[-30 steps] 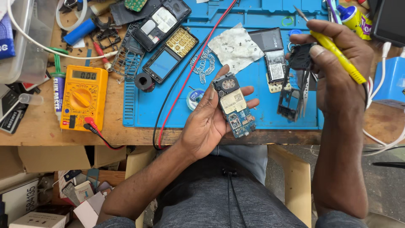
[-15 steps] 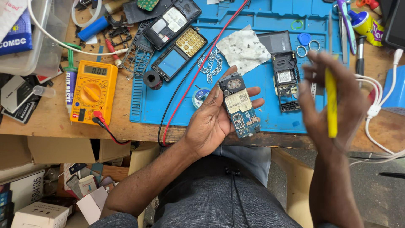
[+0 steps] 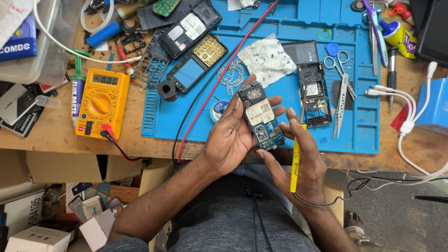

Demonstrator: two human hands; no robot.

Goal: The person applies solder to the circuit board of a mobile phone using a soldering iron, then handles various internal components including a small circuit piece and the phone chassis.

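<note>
Head view: we are cradling a phone circuit board [image 3: 260, 115] in our left hand [image 3: 228, 140], fingers clamped along its edges, component side up, probably so the parts are facing us for probing. It is sitting at frame centre, just above the near edge of the blue work mat [image 3: 359, 130].

Our right hand [image 3: 303, 163] is closed around a yellow probe pen [image 3: 295, 158], tip pointing up toward the board's lower right corner; whether it is touching, we cannot tell.

Left of centre, a yellow multimeter [image 3: 101, 102] is lying on the wooden surface [image 3: 46, 135], red and black leads running toward us.

Labels: a white rectangular sticker is sitting mid-board. Lower left, white cardboard boxes [image 3: 37, 239] are stacking up under the surface. Upper left, a blue printed pack [image 3: 18, 39] is lying in a clear bin.
</note>
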